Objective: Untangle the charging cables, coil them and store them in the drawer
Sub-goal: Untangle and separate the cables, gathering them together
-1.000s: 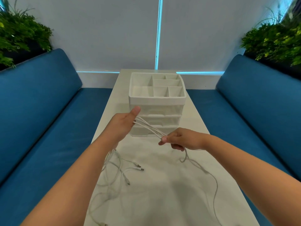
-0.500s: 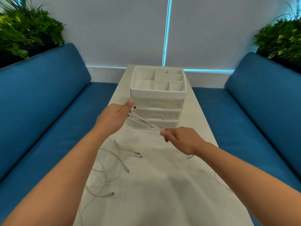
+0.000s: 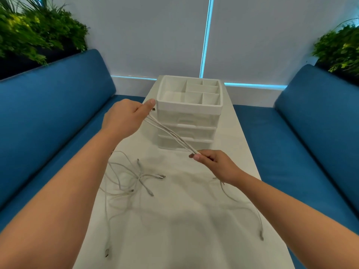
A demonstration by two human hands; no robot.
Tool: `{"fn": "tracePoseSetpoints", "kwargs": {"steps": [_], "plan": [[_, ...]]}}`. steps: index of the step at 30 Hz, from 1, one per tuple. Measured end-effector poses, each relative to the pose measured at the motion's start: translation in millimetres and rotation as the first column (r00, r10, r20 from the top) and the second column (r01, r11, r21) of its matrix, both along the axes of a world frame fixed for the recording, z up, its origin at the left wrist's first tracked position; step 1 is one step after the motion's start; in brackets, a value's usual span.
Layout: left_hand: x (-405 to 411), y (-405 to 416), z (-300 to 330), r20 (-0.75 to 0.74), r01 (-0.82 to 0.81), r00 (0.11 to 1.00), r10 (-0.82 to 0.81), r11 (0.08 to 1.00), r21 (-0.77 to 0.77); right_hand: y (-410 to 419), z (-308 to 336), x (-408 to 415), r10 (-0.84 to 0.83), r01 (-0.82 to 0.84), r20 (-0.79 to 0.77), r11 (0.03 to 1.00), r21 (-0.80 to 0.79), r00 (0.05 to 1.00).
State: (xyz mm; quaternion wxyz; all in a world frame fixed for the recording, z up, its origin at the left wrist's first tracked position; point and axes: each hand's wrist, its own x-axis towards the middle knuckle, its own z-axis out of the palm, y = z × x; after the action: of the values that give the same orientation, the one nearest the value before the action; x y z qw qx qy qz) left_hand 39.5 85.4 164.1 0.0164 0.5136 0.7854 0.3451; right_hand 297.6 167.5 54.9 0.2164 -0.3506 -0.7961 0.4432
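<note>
Both hands, left (image 3: 124, 121) and right (image 3: 215, 164), pinch cables (image 3: 171, 135) taut mid-frame; loose tangle (image 3: 132, 179) lower left may knot tighter if pulled.

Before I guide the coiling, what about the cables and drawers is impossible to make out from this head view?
- Left hand grip: only its back shows, so how its fingers hold the stretched cables is hidden.
- Cable count: the loose tangle overlaps too much to separate.
- Plug types: the connectors are too small to identify.
- Drawer organizer: the stretched cables cross its drawer fronts, and nothing inside the drawers can be made out.
</note>
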Motion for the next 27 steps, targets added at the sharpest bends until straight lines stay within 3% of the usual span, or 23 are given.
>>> {"fn": "tracePoseSetpoints", "kwargs": {"steps": [5,7,9,11,15,20,24,27], "plan": [[-11,-4,17,0.054,0.014,0.998,-0.018,0.997,0.076,-2,-16,10,0.008,-0.007,0.103,1.0,-0.009,0.995],[-11,-5,19,0.038,0.047,0.998,-0.049,0.997,0.069,0,-19,9,-0.072,0.017,0.255,0.978,0.209,0.964],[-9,-7,18,0.019,0.067,0.997,-0.068,0.996,0.056,2,-18,3,-0.211,-0.023,0.431,0.879,0.477,0.877],[-7,-11,17,0.021,0.074,0.997,-0.075,0.996,0.048,6,-16,-1,-0.348,-0.043,0.476,0.771,0.636,0.808],[-4,-20,12,0.079,0.121,0.989,-0.126,0.99,0.072,13,-26,-8,-0.502,-0.067,0.45,0.61,0.79,0.739],[1,-27,5,0.104,0.193,0.973,-0.205,0.975,0.111,11,-39,-24,-0.523,0.021,0.463,0.679,0.734,0.716],[-3,-35,-2,-0.022,0.215,0.977,-0.214,0.975,0.049,4,-45,-39,-0.479,0.161,0.491,0.816,0.556,0.728],[-7,-40,-8,-0.108,0.204,0.973,-0.202,0.979,0.005,3,-45,-44,-0.509,0.282,0.506,0.842,0.459,0.697]]}}
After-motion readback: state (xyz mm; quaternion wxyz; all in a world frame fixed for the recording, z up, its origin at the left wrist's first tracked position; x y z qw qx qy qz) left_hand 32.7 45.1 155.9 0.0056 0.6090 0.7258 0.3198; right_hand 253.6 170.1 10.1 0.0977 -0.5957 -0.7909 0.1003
